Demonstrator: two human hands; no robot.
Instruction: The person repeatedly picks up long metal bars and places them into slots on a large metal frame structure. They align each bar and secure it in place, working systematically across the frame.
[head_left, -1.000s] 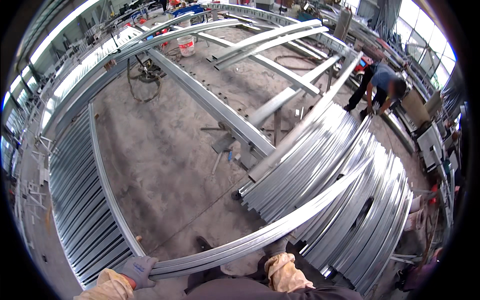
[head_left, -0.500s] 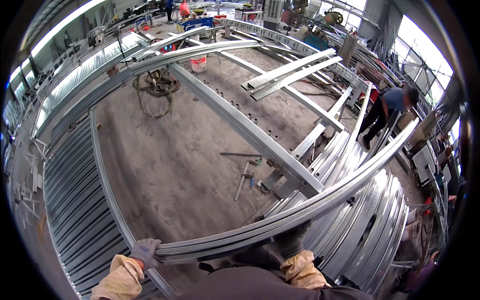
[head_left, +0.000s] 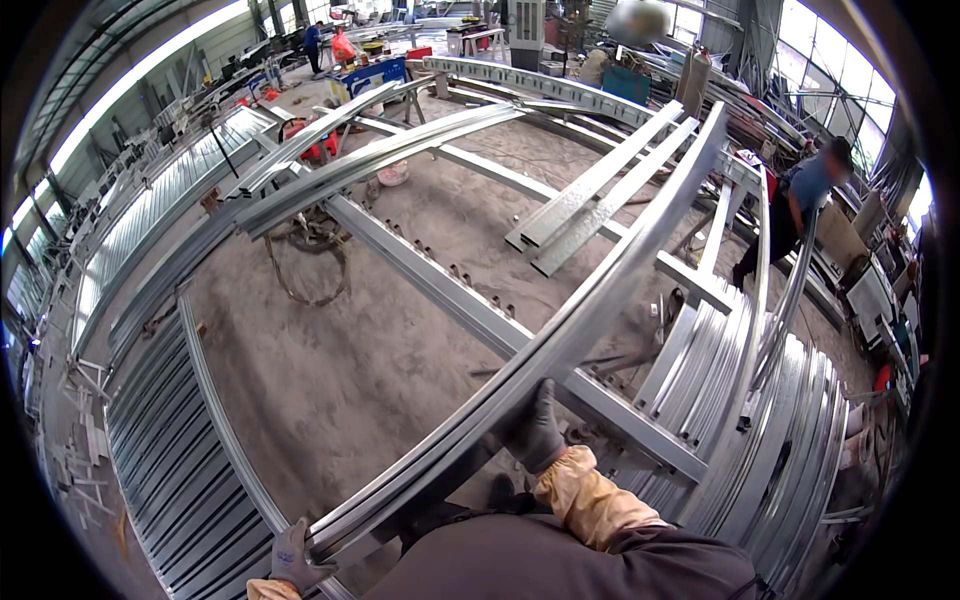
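A long galvanized steel channel (head_left: 575, 325) runs slantwise across the view, from low left to far right. My left hand (head_left: 298, 562), in a grey glove, grips its near end. Farther along, my right hand (head_left: 538, 438) holds the same channel from beneath, its thumb up along the side and its other fingers mostly hidden. Under the raised channel passes a steel beam (head_left: 430, 268) of the floor-level frame. Two shorter steel channels (head_left: 600, 190) lie side by side across that frame, beyond the one in my hands.
Ribbed metal lengths (head_left: 180, 450) lie stacked at the left, beside a long rail (head_left: 225, 400). More bright profiles (head_left: 775, 450) are piled at the right. A co-worker (head_left: 808, 190) stands at the far right near long profiles. Coiled cable (head_left: 310, 270) and a bucket (head_left: 393, 174) are on the floor.
The channel's far end has swung leftward and away from me. My right hand has moved forward and slightly left with it; the left stays at the near end. The co-worker has straightened somewhat.
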